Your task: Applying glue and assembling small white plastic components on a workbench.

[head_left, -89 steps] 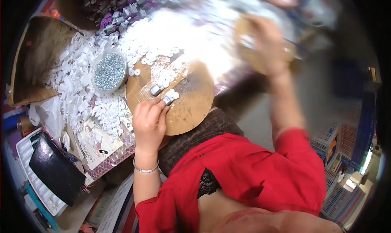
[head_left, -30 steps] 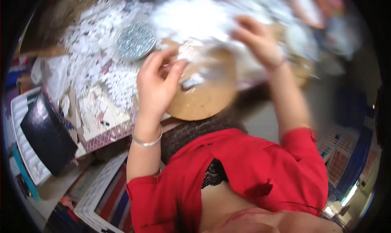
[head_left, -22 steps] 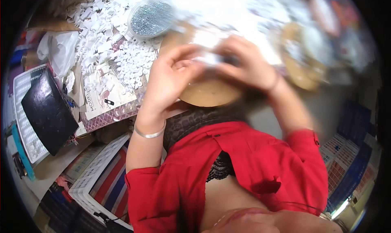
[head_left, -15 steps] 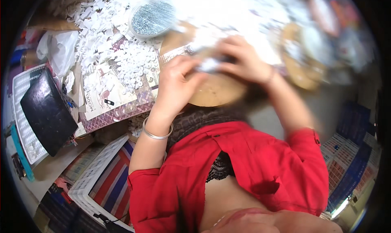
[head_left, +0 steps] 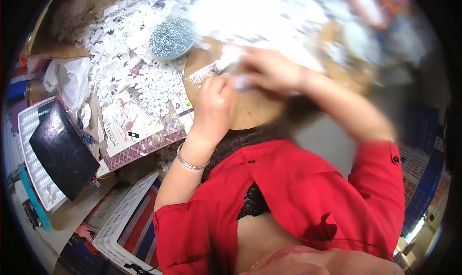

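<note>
**Bare left hand [head_left: 214, 106] and bare right hand [head_left: 271, 70] meet at a small, blurred white piece [head_left: 242, 81]**

The white piece sits between the two hands, over the near half of a round brown cardboard disc [head_left: 257, 110] at the near edge of the bench [head_left: 137, 153], which has a purple patterned cover. The left hand's fingers are curled in tightly beside the piece; the right hand's grip is bent and smeared by motion blur. I cannot tell which grip has hold of the piece, or how far apart either one's fingertips stand.

Far left of the disc stands a round clear plastic tub [head_left: 149, 50] of small silvery metal parts [head_left: 172, 37]. Left of the tub spread flat white plastic pieces [head_left: 108, 46], with small round white discs [head_left: 156, 89] heaped nearer. A bright white glare covers the bench's far middle.
</note>
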Action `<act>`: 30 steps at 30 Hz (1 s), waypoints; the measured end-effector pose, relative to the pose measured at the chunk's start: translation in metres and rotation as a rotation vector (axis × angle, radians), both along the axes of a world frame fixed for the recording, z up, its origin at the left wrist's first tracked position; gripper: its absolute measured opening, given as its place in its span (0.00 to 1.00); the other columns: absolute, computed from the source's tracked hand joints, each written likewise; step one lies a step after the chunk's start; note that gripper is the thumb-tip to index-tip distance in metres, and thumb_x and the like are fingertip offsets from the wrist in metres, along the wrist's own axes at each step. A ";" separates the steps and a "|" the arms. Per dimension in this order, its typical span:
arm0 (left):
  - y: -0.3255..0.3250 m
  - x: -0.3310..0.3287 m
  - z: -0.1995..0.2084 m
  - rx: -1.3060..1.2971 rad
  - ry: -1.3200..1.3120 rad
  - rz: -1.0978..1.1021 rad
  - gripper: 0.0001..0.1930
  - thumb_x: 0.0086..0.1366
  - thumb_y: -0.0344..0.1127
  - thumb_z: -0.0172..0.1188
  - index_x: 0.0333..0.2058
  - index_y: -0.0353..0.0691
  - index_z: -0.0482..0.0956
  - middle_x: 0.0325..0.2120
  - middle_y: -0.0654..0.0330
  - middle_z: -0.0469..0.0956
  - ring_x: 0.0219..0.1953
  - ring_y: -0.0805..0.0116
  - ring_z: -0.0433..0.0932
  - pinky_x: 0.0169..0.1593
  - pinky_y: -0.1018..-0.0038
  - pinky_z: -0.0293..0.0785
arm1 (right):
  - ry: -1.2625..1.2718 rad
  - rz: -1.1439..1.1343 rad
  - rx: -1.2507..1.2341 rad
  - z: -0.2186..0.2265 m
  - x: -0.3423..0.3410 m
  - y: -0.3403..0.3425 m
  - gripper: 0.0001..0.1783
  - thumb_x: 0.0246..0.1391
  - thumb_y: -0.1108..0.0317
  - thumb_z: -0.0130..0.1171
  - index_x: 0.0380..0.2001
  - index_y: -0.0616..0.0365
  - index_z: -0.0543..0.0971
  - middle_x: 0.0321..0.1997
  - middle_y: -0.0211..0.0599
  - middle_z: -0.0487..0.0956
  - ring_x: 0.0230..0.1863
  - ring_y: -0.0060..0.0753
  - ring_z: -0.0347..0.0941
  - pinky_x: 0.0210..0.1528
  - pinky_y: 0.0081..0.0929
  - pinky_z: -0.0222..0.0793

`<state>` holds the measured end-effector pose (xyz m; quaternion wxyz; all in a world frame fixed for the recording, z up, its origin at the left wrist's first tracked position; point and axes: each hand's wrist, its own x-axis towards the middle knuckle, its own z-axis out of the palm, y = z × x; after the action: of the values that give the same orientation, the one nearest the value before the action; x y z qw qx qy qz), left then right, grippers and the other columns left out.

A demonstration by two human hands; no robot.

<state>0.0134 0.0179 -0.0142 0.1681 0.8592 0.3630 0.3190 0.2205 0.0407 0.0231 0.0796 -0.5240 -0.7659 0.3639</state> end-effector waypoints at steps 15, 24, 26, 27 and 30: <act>-0.003 0.001 -0.020 -0.003 -0.117 0.015 0.15 0.54 0.26 0.68 0.42 0.35 0.83 0.34 0.55 0.78 0.37 0.54 0.76 0.43 0.64 0.74 | -0.102 0.147 0.606 -0.012 0.005 -0.027 0.09 0.48 0.67 0.65 0.33 0.57 0.80 0.35 0.38 0.75 0.42 0.44 0.73 0.44 0.36 0.73; -0.009 -0.014 -0.009 -0.062 -0.096 0.076 0.17 0.55 0.26 0.67 0.45 0.36 0.82 0.34 0.53 0.78 0.38 0.53 0.76 0.44 0.63 0.74 | 0.059 0.142 0.568 -0.029 0.027 -0.011 0.06 0.50 0.70 0.65 0.34 0.53 0.83 0.35 0.35 0.77 0.41 0.44 0.74 0.44 0.37 0.72; -0.002 -0.016 0.009 -0.064 -0.088 0.077 0.15 0.56 0.26 0.67 0.43 0.36 0.82 0.34 0.53 0.78 0.37 0.54 0.76 0.44 0.64 0.74 | -0.065 0.001 0.678 -0.029 0.032 -0.005 0.06 0.49 0.71 0.65 0.33 0.53 0.83 0.35 0.36 0.77 0.41 0.44 0.74 0.44 0.38 0.72; 0.005 -0.021 0.015 -0.072 -0.117 0.124 0.13 0.56 0.26 0.66 0.42 0.36 0.82 0.33 0.53 0.78 0.37 0.54 0.77 0.44 0.63 0.74 | -0.124 -0.075 0.739 -0.026 0.032 0.000 0.06 0.48 0.71 0.65 0.33 0.53 0.83 0.35 0.36 0.77 0.41 0.44 0.74 0.43 0.38 0.72; 0.047 -0.036 0.033 -0.014 -0.133 0.275 0.10 0.56 0.26 0.65 0.38 0.35 0.82 0.31 0.51 0.77 0.36 0.51 0.76 0.43 0.61 0.73 | 0.131 -0.105 0.784 -0.006 -0.011 0.022 0.07 0.47 0.70 0.66 0.32 0.54 0.83 0.34 0.37 0.77 0.39 0.45 0.74 0.43 0.39 0.72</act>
<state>-0.0222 0.0654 0.0185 0.1525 0.7772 0.4676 0.3926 0.2099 0.0625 0.0171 0.3407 -0.4680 -0.8122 0.0722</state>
